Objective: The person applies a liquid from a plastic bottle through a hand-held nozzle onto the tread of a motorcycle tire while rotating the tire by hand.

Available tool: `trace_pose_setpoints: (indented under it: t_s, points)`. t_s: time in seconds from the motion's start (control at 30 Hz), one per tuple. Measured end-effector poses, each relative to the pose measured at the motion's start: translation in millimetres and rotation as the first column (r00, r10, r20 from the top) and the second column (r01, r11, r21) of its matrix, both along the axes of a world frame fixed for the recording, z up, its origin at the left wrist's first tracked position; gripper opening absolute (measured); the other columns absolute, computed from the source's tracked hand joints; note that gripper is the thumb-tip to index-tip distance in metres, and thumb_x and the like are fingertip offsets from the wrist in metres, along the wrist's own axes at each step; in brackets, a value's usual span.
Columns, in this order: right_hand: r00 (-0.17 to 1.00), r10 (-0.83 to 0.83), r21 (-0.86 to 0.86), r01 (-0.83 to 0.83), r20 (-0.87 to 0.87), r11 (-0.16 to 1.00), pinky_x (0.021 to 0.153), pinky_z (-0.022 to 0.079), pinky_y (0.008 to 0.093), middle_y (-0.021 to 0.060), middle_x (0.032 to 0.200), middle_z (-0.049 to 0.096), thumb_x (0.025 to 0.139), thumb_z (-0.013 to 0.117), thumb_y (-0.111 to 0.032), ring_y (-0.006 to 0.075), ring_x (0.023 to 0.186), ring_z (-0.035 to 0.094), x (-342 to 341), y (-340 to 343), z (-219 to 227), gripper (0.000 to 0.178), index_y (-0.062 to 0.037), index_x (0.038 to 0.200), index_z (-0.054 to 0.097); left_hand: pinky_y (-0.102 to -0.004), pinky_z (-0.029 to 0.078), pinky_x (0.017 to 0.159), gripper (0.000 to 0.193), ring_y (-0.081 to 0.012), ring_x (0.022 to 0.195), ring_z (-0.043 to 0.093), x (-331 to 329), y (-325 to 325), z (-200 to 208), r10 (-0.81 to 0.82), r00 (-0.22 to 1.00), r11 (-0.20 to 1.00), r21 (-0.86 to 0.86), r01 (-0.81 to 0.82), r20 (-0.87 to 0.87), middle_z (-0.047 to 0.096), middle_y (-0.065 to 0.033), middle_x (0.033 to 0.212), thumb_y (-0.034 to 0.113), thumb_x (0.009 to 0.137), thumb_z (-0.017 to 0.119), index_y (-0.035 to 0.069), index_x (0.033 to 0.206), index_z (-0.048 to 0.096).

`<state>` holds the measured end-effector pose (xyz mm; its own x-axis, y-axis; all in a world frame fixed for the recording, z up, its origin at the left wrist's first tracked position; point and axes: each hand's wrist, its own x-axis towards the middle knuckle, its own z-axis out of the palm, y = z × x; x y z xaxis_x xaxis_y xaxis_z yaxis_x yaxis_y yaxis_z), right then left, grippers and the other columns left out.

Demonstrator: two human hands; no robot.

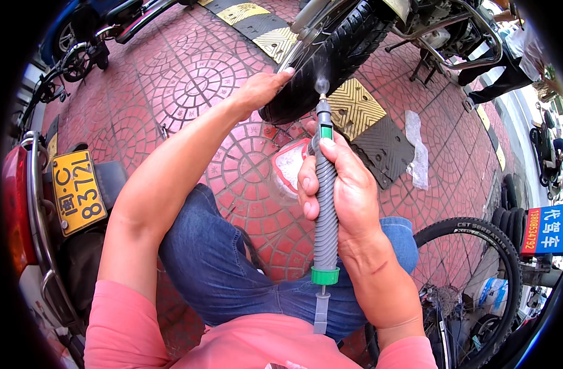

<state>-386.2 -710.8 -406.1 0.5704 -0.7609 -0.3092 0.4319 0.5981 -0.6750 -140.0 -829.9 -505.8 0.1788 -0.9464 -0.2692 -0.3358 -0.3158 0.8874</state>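
My right hand (346,190) grips a grey ribbed sprayer (325,212) with green rings, its nozzle pointing up and away at a black motorcycle tyre (330,58). A fine mist shows at the nozzle tip, right by the tyre tread. My left hand (263,89) reaches forward and rests its fingers on the tyre's left side. A thin clear tube hangs from the sprayer's lower end above my lap. I am crouched in blue jeans and a pink shirt.
A red and white plastic container (290,169) lies on the red patterned paving under the tyre. A black and yellow kerb ramp (370,126) lies behind. A scooter with a yellow plate (77,192) stands at left, a bicycle wheel (478,270) at right.
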Motion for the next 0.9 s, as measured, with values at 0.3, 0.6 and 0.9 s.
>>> trace_pose_setpoints:
  t_s: [0.3,0.6,0.9]
  points:
    - [1.0,0.0,-0.105,-0.002,-0.016,0.994,0.038,0.046,0.0285,0.0088,0.067,0.06,0.111,0.041,-0.025,0.0181,0.042,0.054,-37,-29,6,0.035,-0.0031,0.138,0.046,-0.0404,0.046,0.106,0.075,-0.0312,0.125,0.063,4,-5,-6,-0.045,0.998,0.997,0.06,0.043,0.035,0.071,-0.0214,0.131,0.068,0.102,0.05,0.002,0.126,0.075]
    - [0.975,0.086,0.04,-0.079,-0.207,0.996,0.04,0.045,0.0291,0.0105,0.067,0.062,0.109,0.048,-0.023,0.0189,0.042,0.055,-45,-13,-22,0.04,0.0008,0.141,0.046,-0.0428,0.047,0.105,0.078,-0.0373,0.126,0.064,7,-20,-31,0.05,0.99,0.996,0.062,-0.059,0.134,0.069,-0.0277,0.132,0.068,0.1,0.054,-0.004,0.121,0.075]
    - [0.94,0.247,0.317,-0.166,-0.235,0.934,0.037,0.043,0.029,0.0088,0.068,0.061,0.109,0.048,-0.023,0.0181,0.04,0.054,-25,-3,-59,0.037,-0.003,0.141,0.05,-0.0369,0.048,0.101,0.072,-0.0236,0.115,0.066,15,-35,-46,-0.004,0.995,0.999,0.034,0.007,-0.1,0.074,-0.0152,0.127,0.067,0.1,0.058,0.001,0.123,0.077]
